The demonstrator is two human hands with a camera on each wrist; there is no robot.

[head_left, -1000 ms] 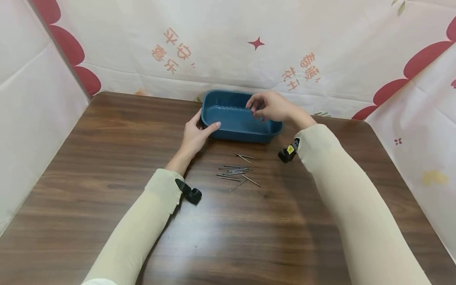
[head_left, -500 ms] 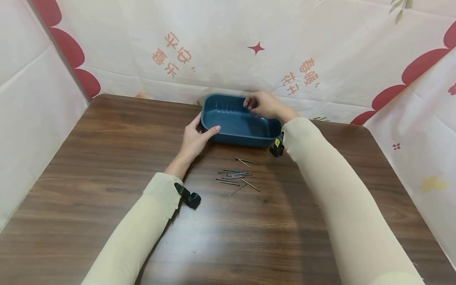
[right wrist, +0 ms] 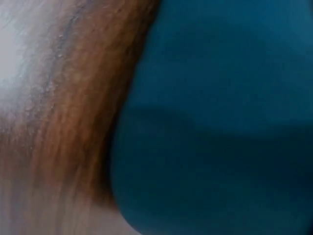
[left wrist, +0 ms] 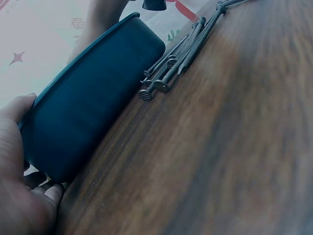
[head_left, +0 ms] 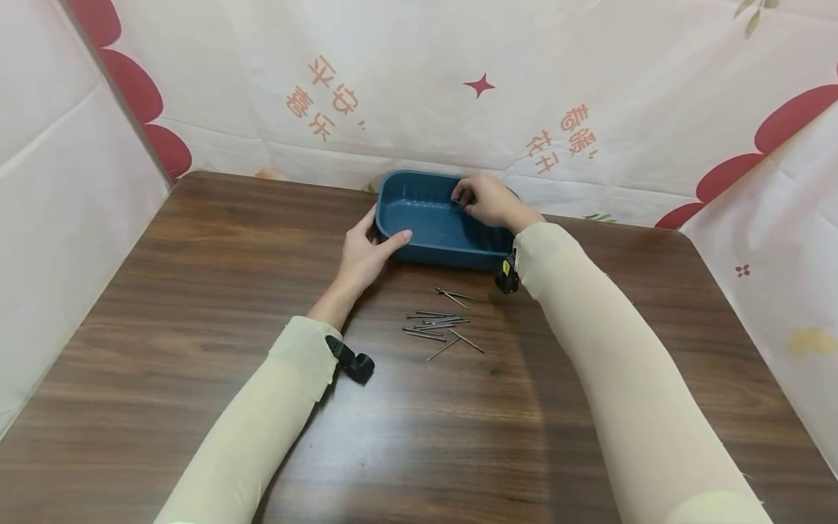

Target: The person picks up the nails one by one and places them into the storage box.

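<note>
My left hand grips the left end of a deep blue plastic bin, thumb over the rim and fingers round the outside. In the left wrist view, its fingertips reach beneath the bin's lower corner. My right hand is over the bin's right part, fingers curled down inside the rim. Thumb and fingers pinch a small grey metal thing, mostly hidden by them. On the table in front of the bin lie several loose steel nails. The right wrist view is filled by the bin's wall; no fingers show there.
The brown wood-grain table runs up to a printed white cloth close behind the bin. Two nails lie crossed between the main group and the bin. The forearms reach in from both sides of the nails.
My right hand has moved slightly left and its wrist has come lower, nearer the bin's right end. The left hand keeps its grip, and the nails lie as before.
</note>
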